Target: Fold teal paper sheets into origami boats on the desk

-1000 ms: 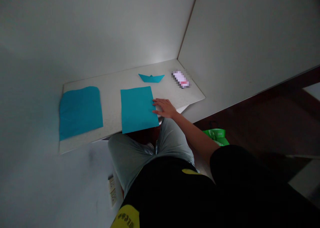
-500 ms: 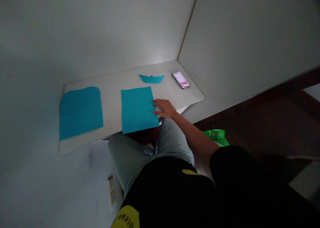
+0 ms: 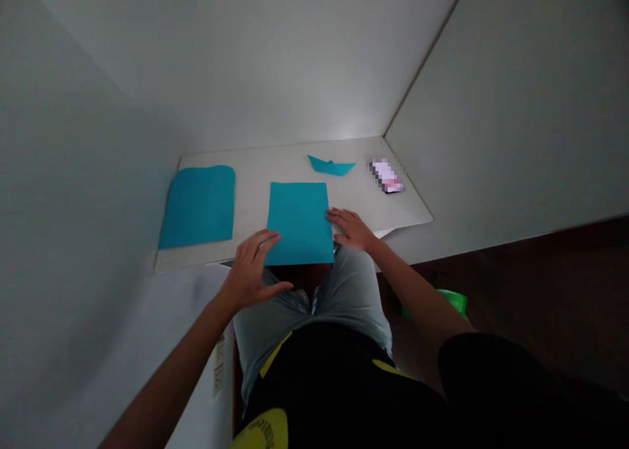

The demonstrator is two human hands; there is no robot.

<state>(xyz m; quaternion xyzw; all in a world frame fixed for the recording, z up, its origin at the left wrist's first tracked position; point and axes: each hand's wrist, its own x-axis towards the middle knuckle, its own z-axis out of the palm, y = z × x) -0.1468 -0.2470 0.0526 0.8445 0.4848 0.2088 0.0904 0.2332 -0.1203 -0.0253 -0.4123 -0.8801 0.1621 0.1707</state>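
A flat blue sheet of paper (image 3: 299,219) lies in front of me on the white tabletop (image 3: 250,200), its near edge jutting past the table's front. My right hand (image 3: 351,228) rests at the sheet's right edge with its fingers stretched out. At the lower left corner of the sheet is my left hand (image 3: 254,270), fingers apart and thumb spread wide; whether it presses on the paper I cannot tell. Behind the sheet, a folded blue paper boat (image 3: 331,167) sits on the table.
More blue paper (image 3: 199,206) with rounded far corners lies at the table's left end. A phone (image 3: 387,175), its screen blurred, is at the right end. Walls border the table behind and to the right. A green object (image 3: 453,300) stands low on the right.
My left hand has come into view from the lower left and reached the sheet. The right hand stays by the sheet's right edge. The whole view has shifted and turned slightly.
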